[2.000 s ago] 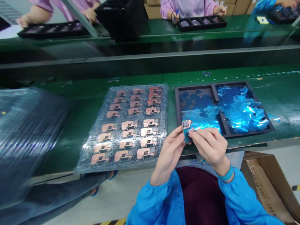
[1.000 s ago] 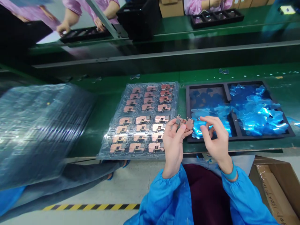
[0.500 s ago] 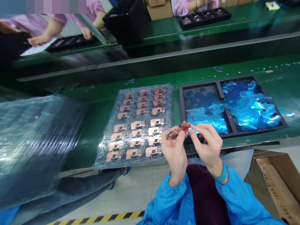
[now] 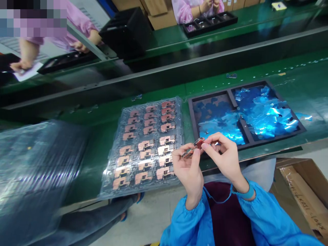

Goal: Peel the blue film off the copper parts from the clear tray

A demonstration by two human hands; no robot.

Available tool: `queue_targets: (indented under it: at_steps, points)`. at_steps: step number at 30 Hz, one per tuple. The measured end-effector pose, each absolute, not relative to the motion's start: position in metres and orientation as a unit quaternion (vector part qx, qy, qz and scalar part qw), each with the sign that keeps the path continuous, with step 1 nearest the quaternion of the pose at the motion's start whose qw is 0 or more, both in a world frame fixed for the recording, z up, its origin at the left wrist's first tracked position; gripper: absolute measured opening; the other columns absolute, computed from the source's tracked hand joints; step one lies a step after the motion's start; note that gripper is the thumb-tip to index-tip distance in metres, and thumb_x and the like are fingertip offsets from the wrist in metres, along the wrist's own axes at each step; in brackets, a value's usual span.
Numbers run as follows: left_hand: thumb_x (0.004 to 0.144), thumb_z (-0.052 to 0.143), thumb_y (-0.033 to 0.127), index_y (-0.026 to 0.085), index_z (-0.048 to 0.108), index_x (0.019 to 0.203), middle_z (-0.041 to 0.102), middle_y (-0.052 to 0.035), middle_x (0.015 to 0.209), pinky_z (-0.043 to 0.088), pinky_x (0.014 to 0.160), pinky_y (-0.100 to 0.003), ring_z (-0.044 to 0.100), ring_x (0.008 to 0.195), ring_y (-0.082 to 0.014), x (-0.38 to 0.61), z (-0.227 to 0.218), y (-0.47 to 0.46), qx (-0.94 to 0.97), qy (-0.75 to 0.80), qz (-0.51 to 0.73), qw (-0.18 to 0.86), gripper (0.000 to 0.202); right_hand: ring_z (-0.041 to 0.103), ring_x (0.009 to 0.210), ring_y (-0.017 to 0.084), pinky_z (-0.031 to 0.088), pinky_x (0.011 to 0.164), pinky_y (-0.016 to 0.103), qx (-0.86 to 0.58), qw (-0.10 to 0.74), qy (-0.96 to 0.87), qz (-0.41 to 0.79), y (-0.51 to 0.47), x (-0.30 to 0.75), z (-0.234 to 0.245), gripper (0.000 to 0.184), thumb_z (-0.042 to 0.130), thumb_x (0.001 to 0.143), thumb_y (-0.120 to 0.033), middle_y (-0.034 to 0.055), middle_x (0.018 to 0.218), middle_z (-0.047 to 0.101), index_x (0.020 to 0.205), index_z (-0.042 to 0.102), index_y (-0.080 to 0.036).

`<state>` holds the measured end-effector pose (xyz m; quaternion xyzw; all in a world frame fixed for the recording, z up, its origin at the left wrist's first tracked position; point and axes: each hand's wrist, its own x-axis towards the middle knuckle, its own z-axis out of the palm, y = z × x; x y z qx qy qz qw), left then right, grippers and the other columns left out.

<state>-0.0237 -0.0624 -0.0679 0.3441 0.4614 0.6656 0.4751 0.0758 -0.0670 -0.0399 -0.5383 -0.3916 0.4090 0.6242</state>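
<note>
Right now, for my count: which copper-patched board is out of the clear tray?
The copper-patched board pinched between the left hand and right hand; the others lie in pockets of the blister tray.

This is an electronics factory floor. A green assembly-line conveyor (image 4: 256,70) runs across the room, carrying copper-shielded circuit boards (image 4: 146,145) in a clear blister tray (image 4: 153,103). A worker in a pink smock (image 4: 183,10) sits along a parallel belt, and a cardboard box (image 4: 299,174) stands nearby.
</note>
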Motion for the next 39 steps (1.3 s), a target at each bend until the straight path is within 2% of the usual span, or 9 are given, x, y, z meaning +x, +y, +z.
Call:
queue_targets:
  at_steps: [4, 11, 14, 19, 23, 26, 29, 36, 39]
  points:
    - [0.084, 0.093, 0.03, 0.023, 0.056, 0.094, 0.071, 0.0001, 0.101, 0.064, 0.089, -0.03, 0.075, 0.093, -0.0153, -0.023, -0.066, -0.062, 0.345, 0.459, 0.663, 0.481, 0.039, 0.051, 0.062, 0.011, 0.038, 0.048, 0.025, -0.525, 0.633, -0.374, 0.428, -0.066, 0.08, -0.042, 0.013, 0.081, 0.09, -0.033, 0.0009, 0.089, 0.073, 0.088, 0.073, -0.022]
    - [0.085, 0.092, 0.031, 0.022, 0.062, 0.098, 0.071, -0.0006, 0.102, 0.065, 0.09, -0.031, 0.076, 0.096, -0.0166, -0.024, -0.065, -0.063, 0.341, 0.461, 0.652, 0.496, 0.034, 0.051, 0.062, 0.01, 0.036, 0.047, 0.024, -0.536, 0.616, -0.404, 0.414, -0.065, 0.083, -0.043, 0.014, 0.079, 0.09, -0.033, 0.0009, 0.088, 0.071, 0.087, 0.071, -0.022]
    - [0.085, 0.092, 0.03, 0.022, 0.064, 0.099, 0.073, -0.0009, 0.102, 0.066, 0.089, -0.03, 0.077, 0.097, -0.0169, -0.024, -0.065, -0.063, 0.333, 0.456, 0.645, 0.514, 0.032, 0.054, 0.065, 0.011, 0.041, 0.05, 0.024, -0.522, 0.624, -0.387, 0.434, -0.064, 0.081, -0.047, 0.017, 0.079, 0.091, -0.036, -0.0001, 0.086, 0.069, 0.09, 0.069, -0.022]
    - [0.084, 0.093, 0.028, 0.022, 0.067, 0.102, 0.075, -0.0003, 0.099, 0.066, 0.085, -0.026, 0.077, 0.094, -0.0158, -0.027, -0.065, -0.062, 0.297, 0.445, 0.627, 0.566, 0.032, 0.067, 0.081, 0.017, 0.058, 0.067, 0.03, -0.485, 0.637, -0.361, 0.479, -0.061, 0.084, -0.052, 0.028, 0.078, 0.093, -0.05, 0.0023, 0.089, 0.072, 0.096, 0.072, -0.023]
    - [0.084, 0.092, 0.025, 0.021, 0.068, 0.102, 0.077, -0.0003, 0.1, 0.065, 0.083, -0.022, 0.077, 0.091, -0.0131, -0.029, -0.06, -0.062, 0.273, 0.455, 0.606, 0.593, 0.031, 0.068, 0.08, 0.018, 0.055, 0.061, 0.029, -0.501, 0.62, -0.389, 0.462, -0.063, 0.088, -0.052, 0.032, 0.066, 0.101, -0.053, 0.0049, 0.089, 0.074, 0.097, 0.078, -0.023]
    - [0.082, 0.093, 0.024, 0.021, 0.067, 0.102, 0.077, 0.0005, 0.096, 0.066, 0.084, -0.023, 0.077, 0.091, -0.0135, -0.029, -0.056, -0.063, 0.265, 0.453, 0.603, 0.601, 0.032, 0.066, 0.078, 0.016, 0.052, 0.06, 0.027, -0.522, 0.613, -0.4, 0.438, -0.065, 0.088, -0.052, 0.024, 0.072, 0.098, -0.046, 0.0042, 0.093, 0.074, 0.096, 0.079, -0.023]
    - [0.082, 0.093, 0.025, 0.021, 0.066, 0.099, 0.076, 0.0012, 0.094, 0.066, 0.084, -0.023, 0.078, 0.091, -0.014, -0.029, -0.057, -0.064, 0.273, 0.453, 0.603, 0.598, 0.033, 0.064, 0.077, 0.016, 0.051, 0.06, 0.026, -0.534, 0.609, -0.403, 0.426, -0.064, 0.086, -0.052, 0.018, 0.077, 0.094, -0.04, 0.0027, 0.089, 0.072, 0.091, 0.077, -0.023]
    - [0.081, 0.094, 0.027, 0.022, 0.065, 0.106, 0.077, 0.0006, 0.098, 0.066, 0.081, -0.023, 0.078, 0.09, -0.0142, -0.031, -0.057, -0.064, 0.282, 0.477, 0.591, 0.586, 0.038, 0.068, 0.082, 0.017, 0.057, 0.07, 0.029, -0.515, 0.626, -0.396, 0.431, -0.062, 0.088, -0.053, 0.031, 0.064, 0.103, -0.047, 0.0034, 0.086, 0.073, 0.088, 0.077, -0.022]
    - [0.08, 0.095, 0.027, 0.022, 0.062, 0.102, 0.077, -0.0001, 0.097, 0.067, 0.082, -0.026, 0.079, 0.089, -0.0155, -0.028, -0.055, -0.063, 0.28, 0.469, 0.594, 0.591, 0.04, 0.063, 0.075, 0.015, 0.051, 0.062, 0.027, -0.537, 0.606, -0.421, 0.409, -0.063, 0.087, -0.053, 0.027, 0.069, 0.101, -0.046, 0.0027, 0.087, 0.07, 0.092, 0.079, -0.023]
